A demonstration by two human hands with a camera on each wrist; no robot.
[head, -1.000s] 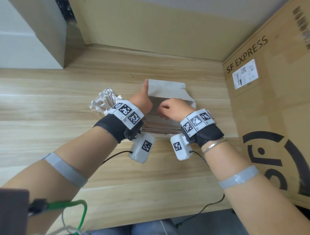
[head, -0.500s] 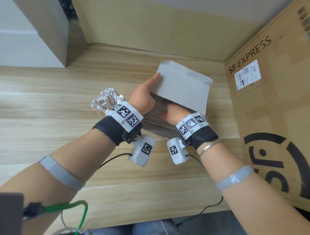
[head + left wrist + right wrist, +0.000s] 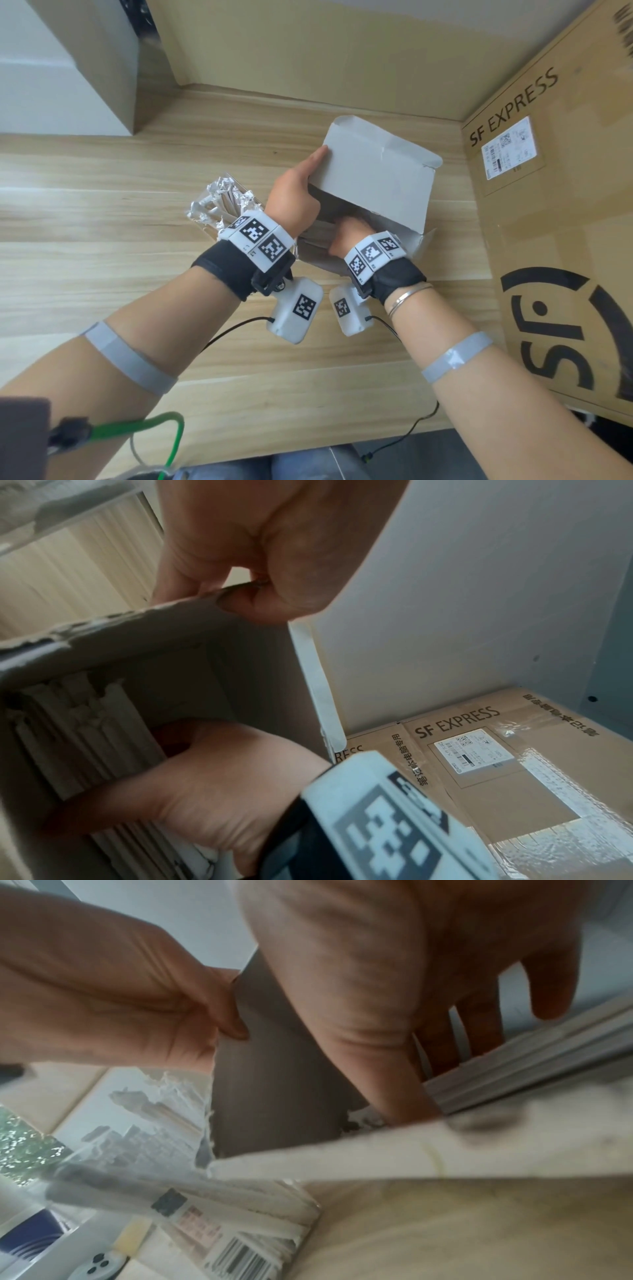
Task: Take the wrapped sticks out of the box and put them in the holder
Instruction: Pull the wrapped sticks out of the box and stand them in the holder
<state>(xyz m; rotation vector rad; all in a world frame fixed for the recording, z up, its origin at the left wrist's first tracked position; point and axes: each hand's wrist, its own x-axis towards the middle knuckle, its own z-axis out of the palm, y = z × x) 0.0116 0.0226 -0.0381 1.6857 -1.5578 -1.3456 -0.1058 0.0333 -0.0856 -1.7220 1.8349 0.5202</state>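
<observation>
The wrapped sticks [image 3: 68, 739] lie packed side by side inside the grey cardboard box [image 3: 373, 181], which sits on the wooden table [image 3: 102, 212] right of centre, its lid flap raised toward the far side. More wrapped sticks [image 3: 219, 205] already stand in the clear holder [image 3: 205, 216], just left of the box and partly hidden behind the left wrist.

The left hand [image 3: 294, 202] grips the box's left edge where the flap meets the body: the thumb lies along the flap's outer face, and in the left wrist view the curled fingers [image 3: 192, 577] pinch the torn cardboard rim. The right hand [image 3: 349, 233] reaches into the open mouth of the box. From the head view its fingers are hidden by the flap; in the right wrist view the fingers [image 3: 479, 1020] are extended down onto the stick bundle with the thumb [image 3: 404, 1091] pressing beside them. They touch the sticks, but whether any stick is actually gripped is not clear, as that view is blurred.

A large brown SF EXPRESS carton [image 3: 555, 240] stands against the table's right side, close to the box, and runs out of frame to the right.
</observation>
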